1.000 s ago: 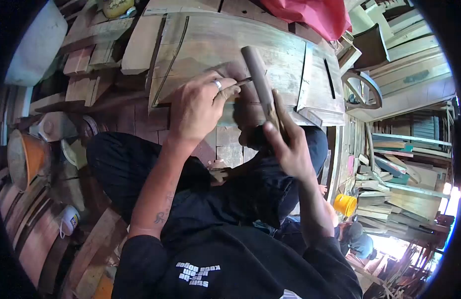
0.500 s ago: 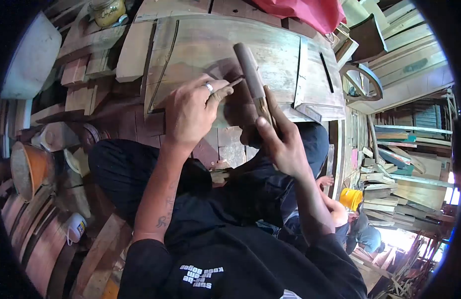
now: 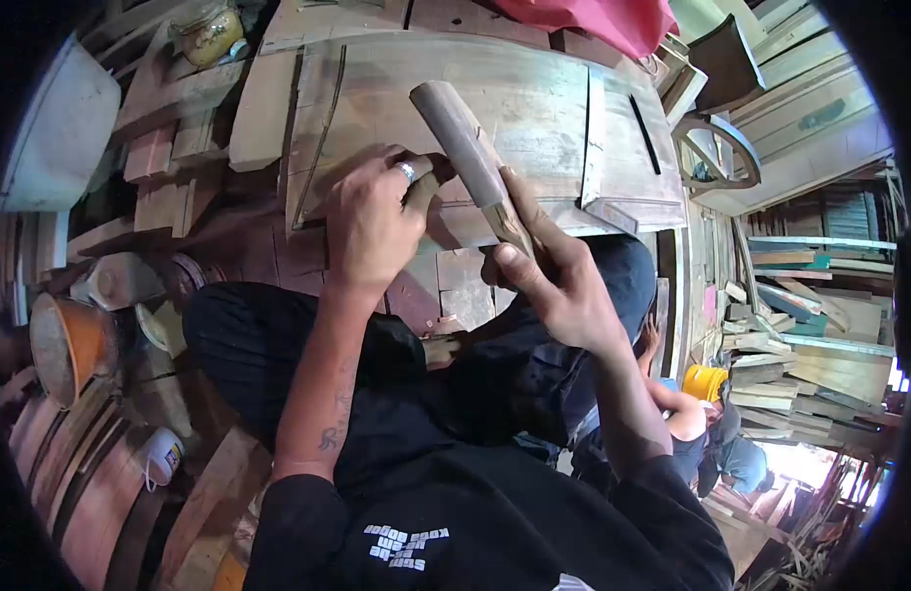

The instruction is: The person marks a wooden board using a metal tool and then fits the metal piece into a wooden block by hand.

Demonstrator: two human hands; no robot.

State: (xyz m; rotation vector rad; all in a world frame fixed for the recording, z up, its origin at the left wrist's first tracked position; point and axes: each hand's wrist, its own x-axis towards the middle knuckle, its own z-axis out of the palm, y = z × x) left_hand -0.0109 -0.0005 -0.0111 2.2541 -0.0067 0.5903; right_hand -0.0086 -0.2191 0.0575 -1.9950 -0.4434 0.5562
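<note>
My right hand point(image 3: 564, 286) is closed around a wooden piece point(image 3: 465, 148) with a rough split lower part and a smooth, greyish, rounded upper part. The piece leans up and to the left over the board point(image 3: 377, 89). My left hand point(image 3: 372, 217), with a ring on one finger, pinches a thin stick-like piece whose dark end point(image 3: 441, 167) lies close to the greyish part. Its full shape is hidden behind the fingers, and I cannot tell whether it touches the wood.
A metal-bladed square point(image 3: 613, 214) and a dark thin strip point(image 3: 645, 135) lie on the board's right side. Red cloth point(image 3: 613, 25) is at the back. Wood offcuts, an orange bucket point(image 3: 86, 345) and a white cup point(image 3: 163, 458) stand left. Another person point(image 3: 672, 414) sits at lower right.
My right hand has tipped the top of the wooden piece to the left. The thin piece in my left hand has drawn back a little and shows less.
</note>
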